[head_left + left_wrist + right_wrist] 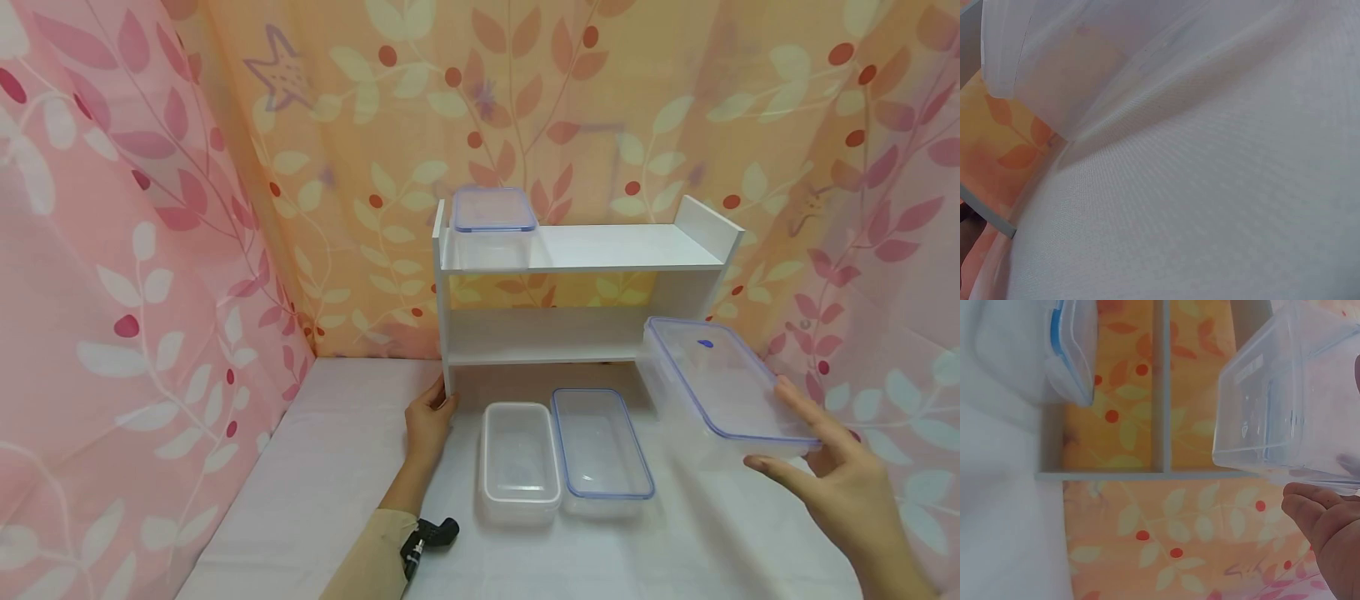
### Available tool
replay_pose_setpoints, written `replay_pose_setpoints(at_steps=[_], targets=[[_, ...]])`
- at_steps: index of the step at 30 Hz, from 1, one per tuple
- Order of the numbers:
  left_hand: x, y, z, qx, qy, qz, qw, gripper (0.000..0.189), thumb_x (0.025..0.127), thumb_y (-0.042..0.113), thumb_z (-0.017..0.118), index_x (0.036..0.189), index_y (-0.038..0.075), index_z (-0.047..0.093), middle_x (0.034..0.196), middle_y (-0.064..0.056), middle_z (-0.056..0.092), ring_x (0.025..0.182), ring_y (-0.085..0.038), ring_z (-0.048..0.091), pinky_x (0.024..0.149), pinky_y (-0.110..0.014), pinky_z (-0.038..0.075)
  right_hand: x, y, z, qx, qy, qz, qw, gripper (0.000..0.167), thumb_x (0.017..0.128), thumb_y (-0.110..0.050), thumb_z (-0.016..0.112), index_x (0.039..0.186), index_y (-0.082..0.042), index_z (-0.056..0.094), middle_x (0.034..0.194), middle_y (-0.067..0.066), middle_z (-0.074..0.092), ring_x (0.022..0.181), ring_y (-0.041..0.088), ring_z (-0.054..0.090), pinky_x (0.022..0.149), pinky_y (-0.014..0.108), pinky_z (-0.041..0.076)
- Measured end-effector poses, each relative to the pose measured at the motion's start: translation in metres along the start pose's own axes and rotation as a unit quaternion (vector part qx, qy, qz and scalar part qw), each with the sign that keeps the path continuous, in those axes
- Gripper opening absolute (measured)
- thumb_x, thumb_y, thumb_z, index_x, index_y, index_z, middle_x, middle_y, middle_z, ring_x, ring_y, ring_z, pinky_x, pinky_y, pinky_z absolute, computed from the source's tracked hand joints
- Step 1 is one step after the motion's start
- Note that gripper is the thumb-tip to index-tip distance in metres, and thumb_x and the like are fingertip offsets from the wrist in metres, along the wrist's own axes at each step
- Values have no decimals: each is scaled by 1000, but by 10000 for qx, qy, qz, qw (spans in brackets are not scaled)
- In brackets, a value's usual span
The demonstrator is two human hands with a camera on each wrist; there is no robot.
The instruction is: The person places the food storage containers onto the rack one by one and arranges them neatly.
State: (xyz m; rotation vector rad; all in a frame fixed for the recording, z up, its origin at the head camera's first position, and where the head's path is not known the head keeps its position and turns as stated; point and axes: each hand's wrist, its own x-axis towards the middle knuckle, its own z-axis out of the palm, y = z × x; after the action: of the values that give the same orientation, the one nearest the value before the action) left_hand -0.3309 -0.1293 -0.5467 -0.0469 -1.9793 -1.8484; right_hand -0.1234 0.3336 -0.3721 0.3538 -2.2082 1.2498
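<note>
Head view: right hand [843, 471], part-spread, grips the box [723, 379] at its near-right corner, box ahead-left of that grip, probably light, stiff, slick, best held across both sides; left hand [429, 421] pinches the shelf's left upright [443, 317].

Beige sleeve [375, 554] — black wrist device [441, 532]
</note>
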Motion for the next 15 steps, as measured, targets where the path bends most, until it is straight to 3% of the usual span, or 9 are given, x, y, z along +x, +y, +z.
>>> replay_pose_setpoints(at_steps=[4,7,11,15], targets=[[0,1,1,13,21,21,10000,47,91,13,78,136,21,68,126,-11,72,110,-21,71,70,-17,57,7,-6,-4,-253,43,-97,9996,96,65,29,79,151,2,46,160,1,45,137,-5,47,99,3,39],[1,0,1,-37,37,12,10000,47,90,12,79,135,21,68,125,-12,72,110,-21,71,72,-16,57,12,-10,-8,-448,30,48,9990,94,69,23,81,153,-4,47,160,-5,45,133,-9,47,96,1,39],[0,0,2,-67,68,-69,9999,48,90,10,79,134,23,68,124,-11,72,109,-21,71,65,-20,58,19,-17,-13,-588,25,190,9981,92,74,17,82,154,-9,46,157,-12,46,118,-15,54,87,1,44],[-1,2,2,-26,104,-70,9999,47,90,9,79,134,22,68,124,-12,72,108,-23,71,59,-24,58,27,-24,-16,-529,47,63,9986,91,73,21,80,153,-6,47,155,-11,48,105,-13,60,79,5,51]])
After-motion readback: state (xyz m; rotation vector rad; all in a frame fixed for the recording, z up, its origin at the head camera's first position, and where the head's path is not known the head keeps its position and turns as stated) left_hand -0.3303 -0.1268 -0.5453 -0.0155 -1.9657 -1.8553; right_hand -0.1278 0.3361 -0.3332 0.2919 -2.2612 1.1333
